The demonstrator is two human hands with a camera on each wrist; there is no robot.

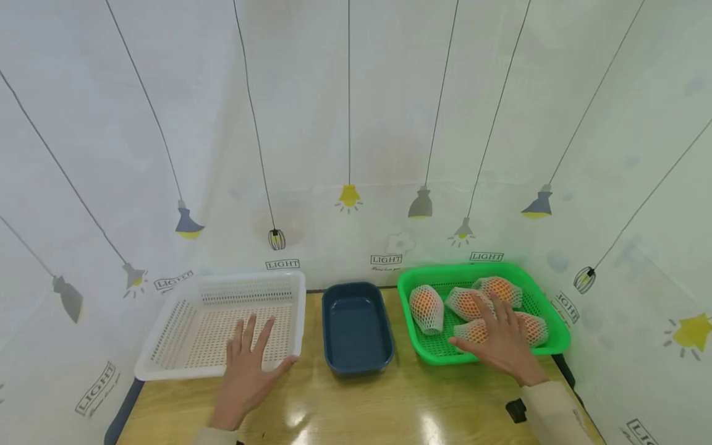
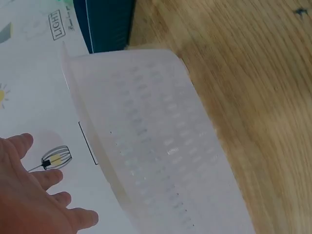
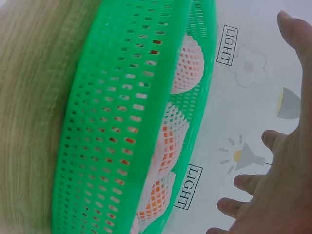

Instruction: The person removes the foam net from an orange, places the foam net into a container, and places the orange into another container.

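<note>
My left hand (image 1: 247, 377) is spread over the front edge of a white plastic basket (image 1: 147, 364), holding nothing; no fruit shows inside that basket. To the right, my right hand (image 1: 503, 340) hovers with fingers apart above a green plastic basket (image 1: 408, 334). Several orange fruits in white foam nets lie in it, one netted fruit (image 1: 426, 309) at its left side, others partly hidden behind the hand. In the right wrist view the fingers (image 3: 248, 183) stand apart from the green basket's rim. The left wrist view shows extended fingers (image 2: 48, 178) beside the white basket (image 2: 161, 141).
Between the two baskets stands a dark blue tray (image 1: 358, 364) on the wooden table (image 1: 356, 408). A wall covering (image 1: 345, 123) printed with hanging lamps rises behind and at both sides.
</note>
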